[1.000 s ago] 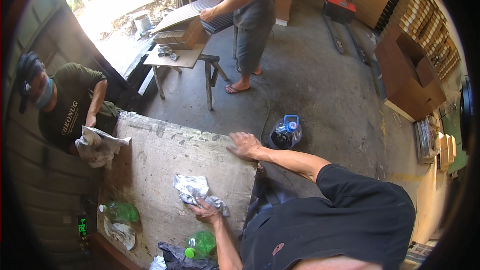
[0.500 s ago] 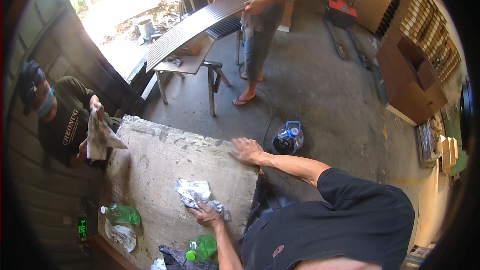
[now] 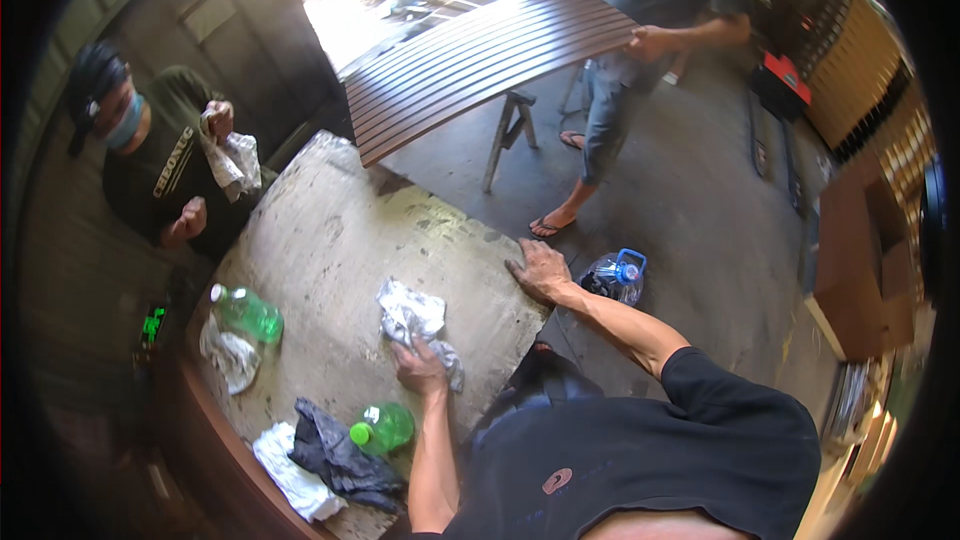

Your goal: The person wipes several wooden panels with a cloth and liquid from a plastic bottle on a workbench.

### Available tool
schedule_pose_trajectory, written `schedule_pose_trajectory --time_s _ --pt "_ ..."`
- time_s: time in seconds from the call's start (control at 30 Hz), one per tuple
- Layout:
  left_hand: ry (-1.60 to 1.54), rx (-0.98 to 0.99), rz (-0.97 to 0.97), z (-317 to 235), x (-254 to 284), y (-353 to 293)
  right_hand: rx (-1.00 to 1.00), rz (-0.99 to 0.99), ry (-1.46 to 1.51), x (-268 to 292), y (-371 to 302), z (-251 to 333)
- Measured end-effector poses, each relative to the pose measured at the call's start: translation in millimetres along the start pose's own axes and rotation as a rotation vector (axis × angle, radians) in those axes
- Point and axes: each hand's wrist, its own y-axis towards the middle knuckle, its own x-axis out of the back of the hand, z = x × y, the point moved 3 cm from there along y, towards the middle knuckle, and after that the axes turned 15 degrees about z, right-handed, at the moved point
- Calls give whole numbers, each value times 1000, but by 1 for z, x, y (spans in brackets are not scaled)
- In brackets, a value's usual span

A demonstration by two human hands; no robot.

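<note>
My left hand point(image 3: 420, 368) grips a crumpled white rag point(image 3: 412, 310) against the worn wooden tabletop point(image 3: 340, 240). Its fingers are partly hidden by the cloth. My right hand point(image 3: 542, 270) rests on the table's right edge with fingers apart, holding nothing. Near my left forearm lies a green bottle point(image 3: 387, 427), beside a dark cloth point(image 3: 340, 455) and a white cloth point(image 3: 292, 470). Farther left, another green bottle point(image 3: 248, 314) lies next to a whitish rag point(image 3: 230, 355). A brown slatted panel point(image 3: 490, 65), carried by a co-worker, reaches over the table's far edge.
One co-worker point(image 3: 630, 70) stands beyond the table, holding the panel. At the left, a masked co-worker point(image 3: 150, 170) has a rag in one hand. A clear jug with a blue handle point(image 3: 615, 278) stands on the floor by my right arm. A brown cabinet point(image 3: 865, 260) is at the right.
The far co-worker has brought the slatted panel from the trestle stand toward my table. My view has shifted. My left hand still holds the rag, and my right hand remains on the edge.
</note>
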Motion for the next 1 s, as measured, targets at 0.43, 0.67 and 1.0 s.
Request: schedule_pose_trajectory --time_s 0.43,0.67,1.0 --pt "-277 -129 168 -13 19 -116 420 -347 13 -12 21 -25" --pt "-541 289 -29 -4 110 -234 794 -299 -7 -4 -42 8" --pt "-1107 673 -833 81 145 -316 1324 747 324 -100 -229 137"
